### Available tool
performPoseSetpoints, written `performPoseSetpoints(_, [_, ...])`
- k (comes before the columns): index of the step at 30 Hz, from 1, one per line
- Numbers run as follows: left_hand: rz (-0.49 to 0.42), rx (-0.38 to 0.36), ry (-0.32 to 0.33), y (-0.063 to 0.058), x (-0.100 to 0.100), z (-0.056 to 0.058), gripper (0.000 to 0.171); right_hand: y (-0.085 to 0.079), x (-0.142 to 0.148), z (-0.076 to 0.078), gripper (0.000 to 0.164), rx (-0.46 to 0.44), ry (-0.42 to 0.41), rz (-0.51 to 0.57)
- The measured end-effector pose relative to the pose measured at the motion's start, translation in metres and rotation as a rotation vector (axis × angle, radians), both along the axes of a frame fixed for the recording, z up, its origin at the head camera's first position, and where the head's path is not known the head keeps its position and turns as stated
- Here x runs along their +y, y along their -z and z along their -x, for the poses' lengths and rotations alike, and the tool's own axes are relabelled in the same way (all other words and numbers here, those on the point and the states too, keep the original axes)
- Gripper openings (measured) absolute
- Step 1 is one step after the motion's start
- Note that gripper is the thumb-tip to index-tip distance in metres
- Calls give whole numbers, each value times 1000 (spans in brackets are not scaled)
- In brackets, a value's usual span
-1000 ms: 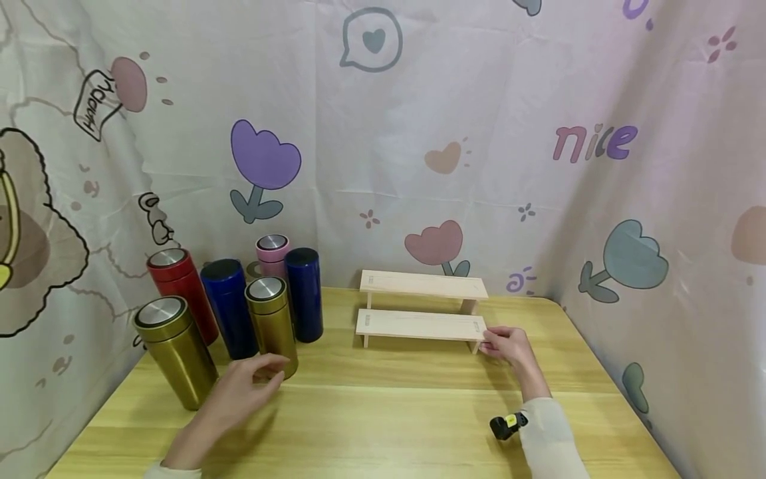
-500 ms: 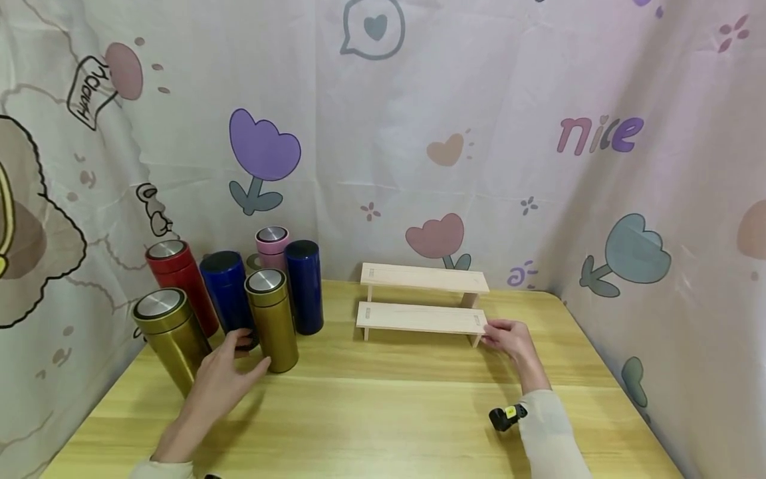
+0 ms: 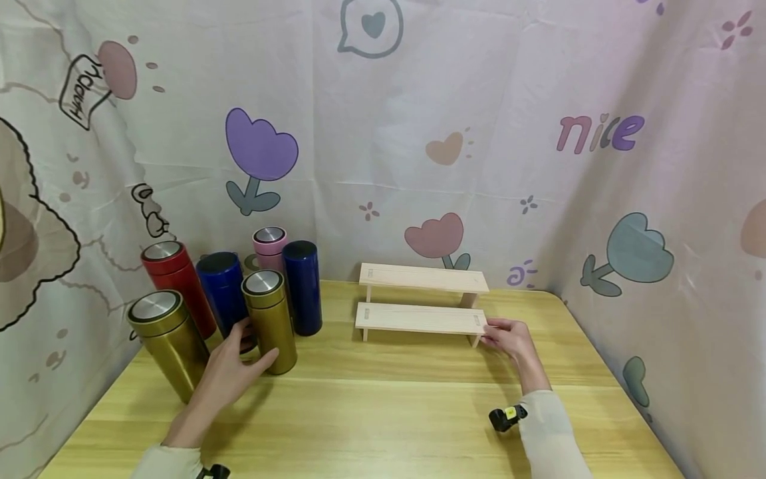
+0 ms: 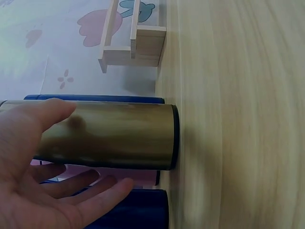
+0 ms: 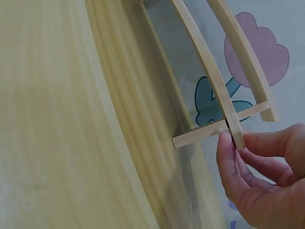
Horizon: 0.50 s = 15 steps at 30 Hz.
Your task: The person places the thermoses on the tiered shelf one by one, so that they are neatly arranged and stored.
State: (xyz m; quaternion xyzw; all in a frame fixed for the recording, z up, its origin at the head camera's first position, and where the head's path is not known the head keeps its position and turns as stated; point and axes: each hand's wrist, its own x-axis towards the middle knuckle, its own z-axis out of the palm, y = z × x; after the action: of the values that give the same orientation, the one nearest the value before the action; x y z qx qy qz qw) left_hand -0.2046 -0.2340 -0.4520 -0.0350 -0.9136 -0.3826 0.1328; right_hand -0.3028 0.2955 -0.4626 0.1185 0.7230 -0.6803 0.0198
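My left hand (image 3: 230, 372) is at the slim gold thermos bottle (image 3: 275, 332), which stands upright on the table. Its thumb lies across the near side of the gold bottle (image 4: 109, 136) in the left wrist view, while the spread fingers reach past the other side with a gap. Whether the thumb touches it, I cannot tell. My right hand (image 3: 509, 336) pinches the right end of the lower board of a two-step wooden stand (image 3: 421, 318). In the right wrist view, thumb and fingers meet on that board's end (image 5: 233, 129).
Behind and left of the slim gold bottle stand a blue bottle (image 3: 223, 286), another blue bottle (image 3: 303, 286), a pink bottle (image 3: 269, 246), a red bottle (image 3: 179, 279) and a wider gold bottle (image 3: 170, 346). A patterned curtain (image 3: 371, 133) hangs behind the wooden table (image 3: 383, 426).
My left hand first drew left with its fingers spreading, then came forward and right so that thumb and fingers bracket the slim gold bottle. My right hand stays on the stand.
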Motion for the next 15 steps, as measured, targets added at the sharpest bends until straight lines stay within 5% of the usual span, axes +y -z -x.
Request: performPoseSetpoints(15, [-54, 3, -8, 8, 2, 12, 89, 1, 0, 0, 50, -15, 9, -14])
